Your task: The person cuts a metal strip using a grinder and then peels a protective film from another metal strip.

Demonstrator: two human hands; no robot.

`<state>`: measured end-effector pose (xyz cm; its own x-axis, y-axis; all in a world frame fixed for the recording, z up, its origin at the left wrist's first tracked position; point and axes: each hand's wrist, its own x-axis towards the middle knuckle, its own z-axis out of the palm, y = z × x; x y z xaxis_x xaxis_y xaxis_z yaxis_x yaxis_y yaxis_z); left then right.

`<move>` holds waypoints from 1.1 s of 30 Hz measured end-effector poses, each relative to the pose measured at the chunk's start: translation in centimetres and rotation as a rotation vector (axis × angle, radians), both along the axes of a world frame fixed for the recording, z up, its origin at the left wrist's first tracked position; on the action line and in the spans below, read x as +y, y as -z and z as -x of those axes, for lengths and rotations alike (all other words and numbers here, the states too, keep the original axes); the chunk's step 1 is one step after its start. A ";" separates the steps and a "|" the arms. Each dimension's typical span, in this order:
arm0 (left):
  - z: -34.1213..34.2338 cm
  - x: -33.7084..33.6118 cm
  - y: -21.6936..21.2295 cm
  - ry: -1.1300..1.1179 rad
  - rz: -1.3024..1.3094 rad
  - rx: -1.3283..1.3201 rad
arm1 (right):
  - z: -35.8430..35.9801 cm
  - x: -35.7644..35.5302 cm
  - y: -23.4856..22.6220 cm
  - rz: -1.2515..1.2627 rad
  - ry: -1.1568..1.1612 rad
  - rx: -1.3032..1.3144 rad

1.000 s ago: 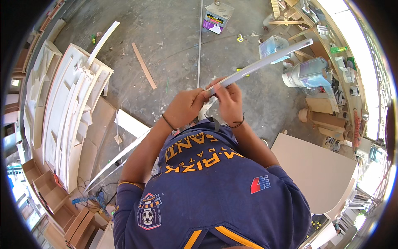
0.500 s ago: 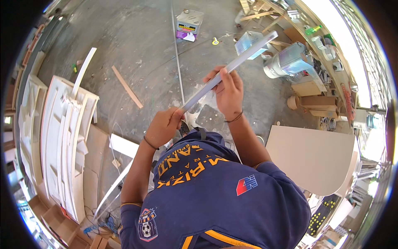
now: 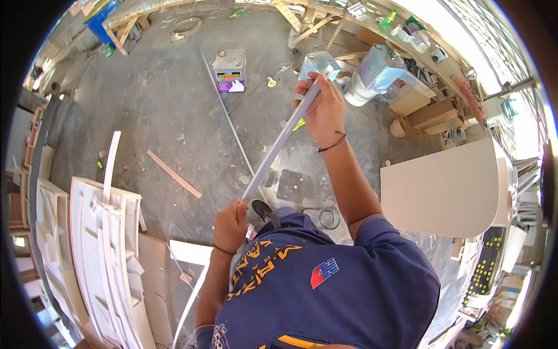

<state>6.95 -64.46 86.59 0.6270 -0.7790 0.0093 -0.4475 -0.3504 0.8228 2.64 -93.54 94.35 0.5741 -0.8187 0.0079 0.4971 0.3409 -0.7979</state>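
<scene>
A long, narrow, pale grey strip (image 3: 280, 142) slants across in front of my body, its far end up to the right. My left hand (image 3: 231, 224) is closed round its near end, close to my shirt. Near the far end, my right hand (image 3: 325, 110) holds the strip between the thumb and the fingers, which partly hide behind it. Below the strip, one dark shoe (image 3: 261, 209) shows on the floor. A thin, long strip (image 3: 228, 116) lies on the concrete floor beyond my left hand.
Ahead stands a metal can (image 3: 229, 70) with a purple label. A wooden slat (image 3: 174, 173) lies on the floor at left, beside white panels (image 3: 93, 250). At right is a pale board (image 3: 439, 195) with a rounded corner. A white bucket (image 3: 357, 90) stands near the cluttered bench.
My right hand has slid or moved toward the strip's far end, arm stretched farther out. My left hand has come lower and nearer my body. The view has shifted, showing more floor ahead.
</scene>
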 end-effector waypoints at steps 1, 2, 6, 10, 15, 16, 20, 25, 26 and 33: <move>0.3 0.2 0.0 0.002 -0.006 -0.016 | 0.1 0.1 -0.4 -0.005 0.018 -0.024; 0.5 0.5 0.1 0.003 -0.012 -0.032 | 0.3 0.3 -0.7 -0.010 0.035 -0.048; 2.1 1.7 0.1 0.027 0.045 -0.014 | 0.9 1.7 -0.8 -0.133 0.072 -0.214; 2.6 3.7 -0.2 0.132 0.065 0.192 | 1.5 0.7 -1.4 0.002 0.156 -0.171; 1.7 10.0 1.8 0.328 -0.083 0.654 | 3.6 -4.3 -1.6 -0.049 0.088 -0.104; 1.6 10.9 2.1 0.370 -0.089 0.719 | 4.0 -5.6 -1.3 -0.099 0.067 -0.112; 3.5 12.4 1.1 0.332 -0.037 0.486 | 4.0 -5.8 -1.7 -0.065 0.041 -0.114; 4.3 12.1 -1.0 0.199 0.070 0.358 | 4.2 0.4 -1.7 0.170 0.001 0.045; 4.0 11.9 -1.7 0.196 0.059 0.354 | 4.6 4.2 -1.3 0.433 -0.038 0.168; 1.2 11.3 -3.9 0.071 0.254 -0.090 | 4.5 21.1 1.8 0.198 -0.538 0.076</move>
